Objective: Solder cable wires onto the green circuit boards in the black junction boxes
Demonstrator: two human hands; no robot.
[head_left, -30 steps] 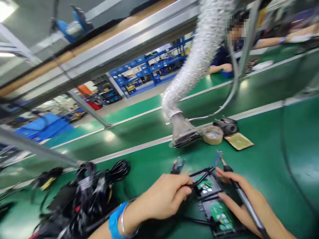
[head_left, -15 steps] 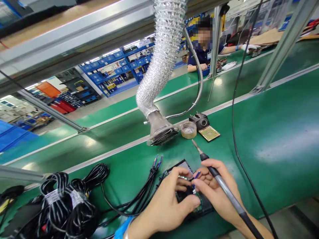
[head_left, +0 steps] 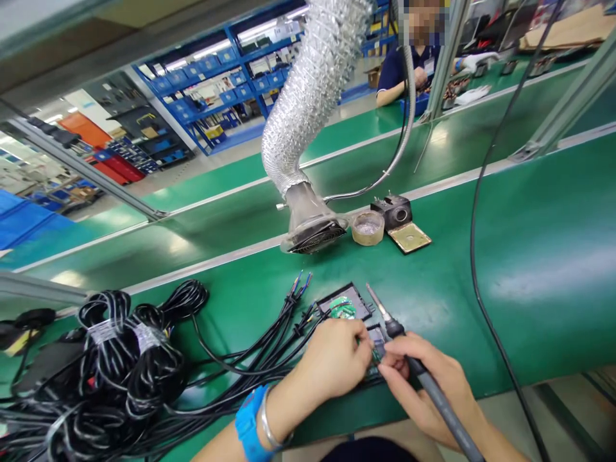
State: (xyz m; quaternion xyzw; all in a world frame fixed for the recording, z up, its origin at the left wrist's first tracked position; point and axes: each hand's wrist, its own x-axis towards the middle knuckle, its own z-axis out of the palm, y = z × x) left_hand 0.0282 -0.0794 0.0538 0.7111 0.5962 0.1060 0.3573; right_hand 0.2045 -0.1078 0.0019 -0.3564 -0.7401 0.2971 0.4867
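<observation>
My right hand (head_left: pixel 428 378) is closed round a soldering iron (head_left: pixel 440 405), whose metal tip points up and away from me. Its thumb and fingertips also reach low over a dark case (head_left: pixel 376 335) with a green circuit board partly showing. My left hand (head_left: pixel 337 353) is curled over the near side of that case, fingers bent together; whatever they pinch is hidden. Just beyond it lies a second open black case (head_left: pixel 353 294) holding a green board (head_left: pixel 342 308). Black cables (head_left: pixel 274 343) with stripped, coloured wire ends run up beside my left hand.
Coiled black cables (head_left: pixel 154 366) lie at left. A fume extraction hood (head_left: pixel 312 224) hangs over the green bench from a silver duct (head_left: pixel 308 96). Behind it stand a round tin (head_left: pixel 368 229) and an iron stand (head_left: pixel 397 212). A power cord (head_left: pixel 481 295) crosses at right; a co-worker (head_left: pixel 418 70) sits opposite.
My view has tilted down. My left hand has turned over and curled in, and the blue wire seen at my right fingertips is out of sight. The case with the round board is now uncovered.
</observation>
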